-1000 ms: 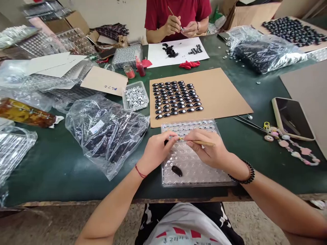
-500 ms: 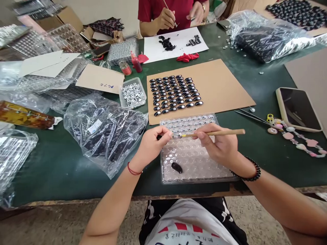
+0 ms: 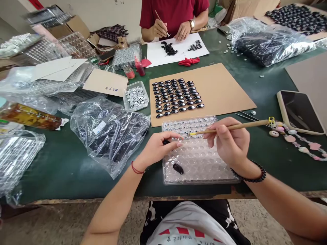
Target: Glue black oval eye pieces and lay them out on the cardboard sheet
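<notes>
My left hand (image 3: pixel 159 146) pinches a glossy black oval piece (image 3: pixel 166 141), mostly covered by the fingers. At its fingertips is a small shiny bit, too small to name. My right hand (image 3: pixel 231 141) grips a thin wooden stick (image 3: pixel 251 125) with a yellow band near its tip. That tip points left and stops just short of my left fingertips. Both hands hover over a clear plastic tray (image 3: pixel 201 172) with rows of round hollows, the far rows holding small shiny pieces. Another black oval piece (image 3: pixel 178 168) lies loose on the tray's near left.
Beyond the tray, a cardboard sheet (image 3: pixel 222 88) bears rows of black pieces. To the left are a box of silvery bits (image 3: pixel 136 97) and a plastic bag (image 3: pixel 109 132). A phone (image 3: pixel 300 110) and tweezers (image 3: pixel 246 116) lie right. A co-worker's hands (image 3: pixel 160 29) work opposite.
My right hand has drawn back to the right, parting the stick's tip from my left fingertips. My left fingers have straightened somewhat around the black piece. The co-worker's other hand has come down onto the white paper.
</notes>
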Available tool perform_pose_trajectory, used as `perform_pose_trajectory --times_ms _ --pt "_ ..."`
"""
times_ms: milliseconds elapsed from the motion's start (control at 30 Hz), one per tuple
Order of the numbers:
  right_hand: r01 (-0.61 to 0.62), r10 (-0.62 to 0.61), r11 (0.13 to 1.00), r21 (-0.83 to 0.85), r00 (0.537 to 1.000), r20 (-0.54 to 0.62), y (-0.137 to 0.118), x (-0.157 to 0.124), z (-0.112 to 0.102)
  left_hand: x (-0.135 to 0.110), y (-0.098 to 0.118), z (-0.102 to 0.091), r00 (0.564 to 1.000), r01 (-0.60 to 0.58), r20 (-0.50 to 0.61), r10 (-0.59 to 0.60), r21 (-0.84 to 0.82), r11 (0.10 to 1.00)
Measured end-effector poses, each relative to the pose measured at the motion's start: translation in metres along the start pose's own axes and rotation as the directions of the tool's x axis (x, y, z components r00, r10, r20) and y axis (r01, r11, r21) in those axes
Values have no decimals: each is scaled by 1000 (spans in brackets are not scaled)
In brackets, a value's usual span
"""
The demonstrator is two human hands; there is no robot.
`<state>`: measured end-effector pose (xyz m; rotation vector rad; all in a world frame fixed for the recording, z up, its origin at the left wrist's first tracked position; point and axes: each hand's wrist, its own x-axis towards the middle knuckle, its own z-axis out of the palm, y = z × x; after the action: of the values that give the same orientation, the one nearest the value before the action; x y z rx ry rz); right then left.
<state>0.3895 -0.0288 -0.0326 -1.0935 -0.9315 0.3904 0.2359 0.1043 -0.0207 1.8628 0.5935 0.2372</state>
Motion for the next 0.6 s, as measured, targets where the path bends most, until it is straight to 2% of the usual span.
perform_pose_trajectory --times_ms 67,100,167,200,233,267,300,433,500,600 --pt "-16 17 999 42 1000 -22 -1 1 0 5 -3 -10 999 43 -3 -44 -200 979" --pt "-25 26 999 45 1000 -12 -1 1 0 8 -6 -14 995 48 -66 -77 -358 933" --pt "-39 38 999 32 999 16 0 0 1 15 -14 -18 951 -6 -239 -195 -645 764" --pt "-44 43 999 21 999 26 0 -1 1 18 -18 -17 923 -33 -286 -258 -727 686" --pt "-47 47 999 11 998 29 0 -1 1 20 -22 -14 906 -34 -296 -302 -763 646" --pt "-49 49 999 1 998 27 1 -2 2 21 -25 -10 899 -20 -299 -321 -758 652" --pt "-47 47 999 -7 999 24 1 -2 2 22 -27 -6 895 -8 -316 -314 -717 697" --pt "-13 15 999 -42 999 30 1 -4 3 13 -22 8 896 0 -414 -158 -357 934" --pt "14 -9 996 -84 999 53 1 -5 3 7 -14 10 926 28 -364 -100 -199 980" --pt "77 -59 984 -158 992 115 2 -6 2 1 -7 13 967 29 -255 -24 19 999"
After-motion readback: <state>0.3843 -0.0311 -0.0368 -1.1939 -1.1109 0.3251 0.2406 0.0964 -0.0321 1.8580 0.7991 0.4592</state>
